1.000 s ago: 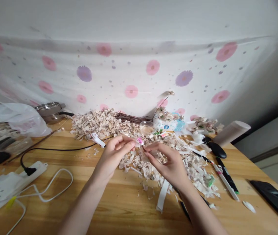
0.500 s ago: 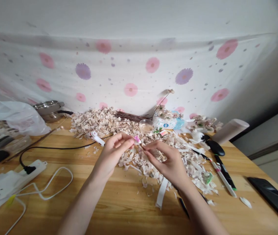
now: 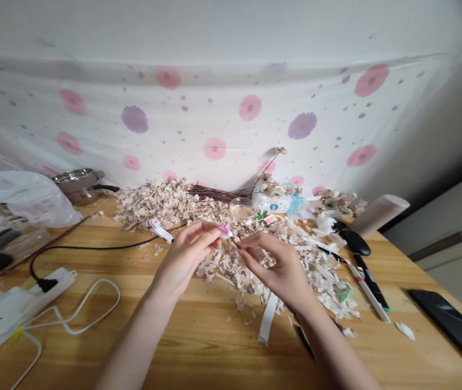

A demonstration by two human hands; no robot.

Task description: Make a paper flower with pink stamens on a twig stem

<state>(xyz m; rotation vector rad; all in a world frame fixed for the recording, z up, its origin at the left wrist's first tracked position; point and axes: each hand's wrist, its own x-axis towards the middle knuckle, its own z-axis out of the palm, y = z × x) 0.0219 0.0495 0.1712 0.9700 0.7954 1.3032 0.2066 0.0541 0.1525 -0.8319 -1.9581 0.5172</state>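
Observation:
Both my hands meet over a heap of pale petal scraps (image 3: 296, 260) on the wooden table (image 3: 198, 336). My left hand (image 3: 186, 257) pinches a small pink and white flower piece (image 3: 226, 231) between thumb and forefinger. My right hand (image 3: 274, 265) is closed in a pinch right beside it, fingertips touching the same small piece or a thin stem on it; I cannot make out which. A white paper strip (image 3: 267, 319) lies under my right wrist.
A power strip (image 3: 15, 309) with black and white cables lies at the left. A metal pot (image 3: 78, 184) and plastic bag (image 3: 19, 195) stand at the back left. Brown wire stems (image 3: 215, 193), a small clear cup (image 3: 242, 208), pens (image 3: 367, 284), a beige cylinder (image 3: 379, 214) and a dark phone (image 3: 454, 330) lie to the right.
The view has shifted slightly. Both hands stay pinched together on the small flower piece, with only tiny finger movement.

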